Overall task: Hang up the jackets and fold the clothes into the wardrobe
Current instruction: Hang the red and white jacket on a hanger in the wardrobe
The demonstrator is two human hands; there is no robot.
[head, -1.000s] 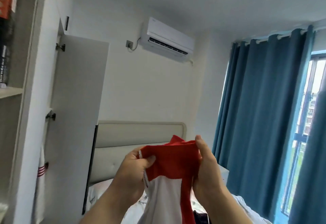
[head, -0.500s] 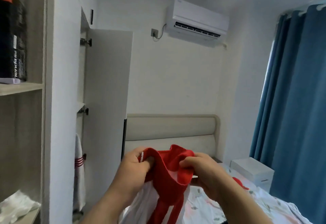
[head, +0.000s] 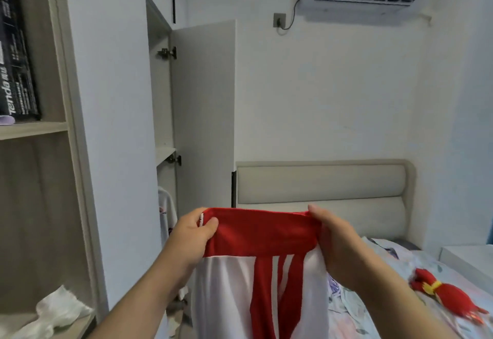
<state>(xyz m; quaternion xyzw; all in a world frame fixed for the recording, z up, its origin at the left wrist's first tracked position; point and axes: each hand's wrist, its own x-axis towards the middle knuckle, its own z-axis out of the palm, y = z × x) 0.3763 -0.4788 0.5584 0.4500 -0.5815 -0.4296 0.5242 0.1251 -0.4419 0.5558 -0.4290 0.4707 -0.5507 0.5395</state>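
Both bare forearms (head: 149,293) reach forward, raised. The left grip (head: 194,234) pinches the left end of the red-banded white fabric garment (head: 262,232), thumb on its near face; the right grip (head: 337,240) clasps its right end.

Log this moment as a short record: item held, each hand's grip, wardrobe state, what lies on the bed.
item held: red-and-white garment, red band pulled flat on top, white part hanging
left hand: pinches the band's left end
right hand: grips the band's right end
wardrobe door: open; white garment hanging inside
bed: red plush toy lying right of the hands
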